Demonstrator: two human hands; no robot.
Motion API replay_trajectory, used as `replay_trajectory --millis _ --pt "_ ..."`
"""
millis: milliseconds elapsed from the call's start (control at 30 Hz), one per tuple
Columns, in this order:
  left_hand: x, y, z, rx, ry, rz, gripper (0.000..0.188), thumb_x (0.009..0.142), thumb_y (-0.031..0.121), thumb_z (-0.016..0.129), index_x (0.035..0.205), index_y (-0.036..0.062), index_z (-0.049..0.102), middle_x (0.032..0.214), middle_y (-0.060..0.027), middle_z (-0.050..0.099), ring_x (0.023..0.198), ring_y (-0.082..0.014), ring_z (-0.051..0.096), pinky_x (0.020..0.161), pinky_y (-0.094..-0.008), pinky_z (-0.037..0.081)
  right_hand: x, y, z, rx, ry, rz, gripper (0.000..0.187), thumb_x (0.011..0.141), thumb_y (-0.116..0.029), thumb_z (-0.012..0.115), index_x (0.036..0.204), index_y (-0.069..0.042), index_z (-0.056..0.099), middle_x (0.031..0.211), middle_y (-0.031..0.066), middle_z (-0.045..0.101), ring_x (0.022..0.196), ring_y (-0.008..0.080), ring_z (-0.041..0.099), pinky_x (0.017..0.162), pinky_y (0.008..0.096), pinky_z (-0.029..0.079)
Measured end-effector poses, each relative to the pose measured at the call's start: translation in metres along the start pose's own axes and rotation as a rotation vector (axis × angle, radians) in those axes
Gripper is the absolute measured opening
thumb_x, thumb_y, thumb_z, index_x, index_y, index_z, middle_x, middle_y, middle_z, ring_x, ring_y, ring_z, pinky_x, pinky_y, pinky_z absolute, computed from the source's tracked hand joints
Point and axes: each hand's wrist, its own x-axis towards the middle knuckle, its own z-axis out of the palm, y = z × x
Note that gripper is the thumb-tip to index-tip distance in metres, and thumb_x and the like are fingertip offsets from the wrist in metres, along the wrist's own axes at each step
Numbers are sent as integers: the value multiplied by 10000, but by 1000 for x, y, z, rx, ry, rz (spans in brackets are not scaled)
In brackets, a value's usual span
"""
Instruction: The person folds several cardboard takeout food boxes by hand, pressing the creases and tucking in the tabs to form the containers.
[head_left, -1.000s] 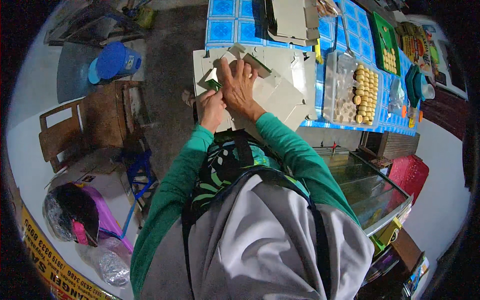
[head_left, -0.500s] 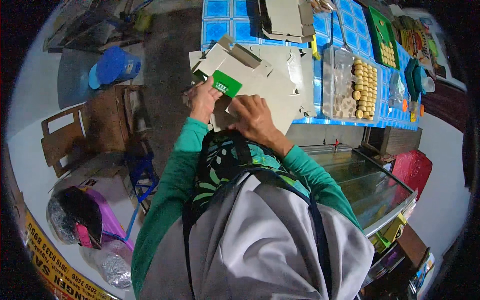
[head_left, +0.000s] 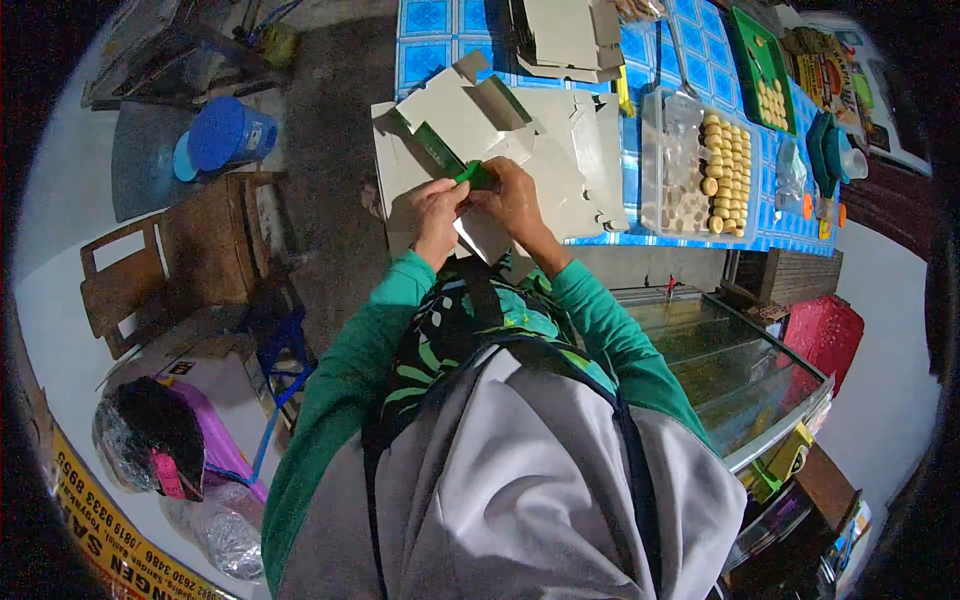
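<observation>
A partly folded cardboard box (head_left: 455, 108), pale inside and green outside, lies on a stack of flat box blanks (head_left: 575, 150) at the near edge of the table. My left hand (head_left: 436, 218) pinches the near end of the box, where a green flap (head_left: 472, 174) bends between my hands. Close beside it, my right hand (head_left: 512, 203) grips the same end with curled fingers. Two sides of the box stand raised. My fingers hide part of the near corner and its tabs.
A blue tiled-pattern cloth (head_left: 428, 65) covers the table. More pale boxes (head_left: 565, 35) sit at the back. To the right are a clear plastic tub (head_left: 672, 212) with rows of small round pastries (head_left: 728, 180) and a green tray (head_left: 748, 60). A glass case (head_left: 715, 365) stands right of me.
My right hand has moved up to the green flap beside my left hand. The flap, flat and facing up before, is now bent and seen edge-on.
</observation>
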Motion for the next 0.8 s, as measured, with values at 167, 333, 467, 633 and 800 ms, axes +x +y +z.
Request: replay_trajectory --millis 167,333,467,633,800 --pt "11 -16 -2 40 76 160 111 748 26 717 765 -26 620 750 -23 595 634 -112 509 566 -274 404 -5 -15 -1 -251 123 48 469 607 -229 813 988 -77 587 909 153 569 852 337 585 709 414 471" --pt "17 -12 -10 -70 101 -3 270 748 46 730 958 -7 569 766 -77 604 650 -204 582 615 -326 498 -11 0 -11 -158 92 -33 524 651 -284 799 1059 -71 549 899 146 562 771 340 576 661 444 465" --pt "14 2 -3 -69 81 -66 290 776 133 710 964 65 500 909 -78 598 828 -234 580 807 -353 471 -59 -38 -35 -240 -46 -285 592 664 -291 782 1155 -47 561 953 144 555 840 307 542 704 404 454" --pt "30 1 -20 -85 -40 -61 204 795 132 692 916 86 535 902 -59 600 897 -203 571 832 -332 451 -61 -33 -20 -644 -77 -550 572 651 -109 687 1197 -47 525 1041 142 543 923 312 511 730 391 453" --pt "-11 13 -10 -217 -334 -139 87 816 -40 595 861 30 569 811 -25 561 809 -142 566 735 -243 439 -49 -13 -9 54 141 -76 140 715 -33 661 853 -12 654 766 144 617 736 323 613 642 368 483"
